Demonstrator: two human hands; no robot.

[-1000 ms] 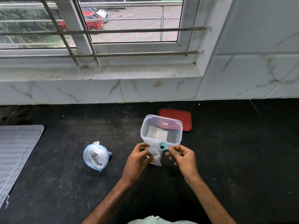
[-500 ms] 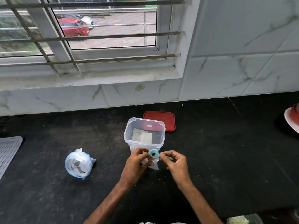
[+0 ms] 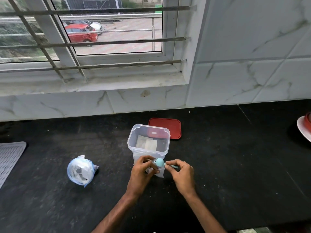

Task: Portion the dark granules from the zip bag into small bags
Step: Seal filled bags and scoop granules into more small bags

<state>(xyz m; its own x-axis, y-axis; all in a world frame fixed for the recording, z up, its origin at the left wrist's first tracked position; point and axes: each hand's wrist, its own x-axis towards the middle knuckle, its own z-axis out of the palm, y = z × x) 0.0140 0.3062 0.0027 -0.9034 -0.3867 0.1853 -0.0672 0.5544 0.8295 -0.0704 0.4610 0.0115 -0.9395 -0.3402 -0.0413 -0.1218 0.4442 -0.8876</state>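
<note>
Clear tub [image 3: 146, 153] holding flat packets [image 3: 146, 143], perhaps the zip bag; just before it, small bag [image 3: 160, 173] pinched in left hand [image 3: 140, 172], teal scoop [image 3: 159, 162] gripped by right hand [image 3: 182, 173] at its mouth

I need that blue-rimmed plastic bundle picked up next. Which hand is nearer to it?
Left. The left hand, gripping a small bag, is to the right of the bundle. The right hand, pinching a blue spoon, sits farther right, beyond the left hand.

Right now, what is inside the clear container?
A pale flat packet lies on the bottom of the clear container. The left hand hides its lower front, so anything there is unseen.
</note>
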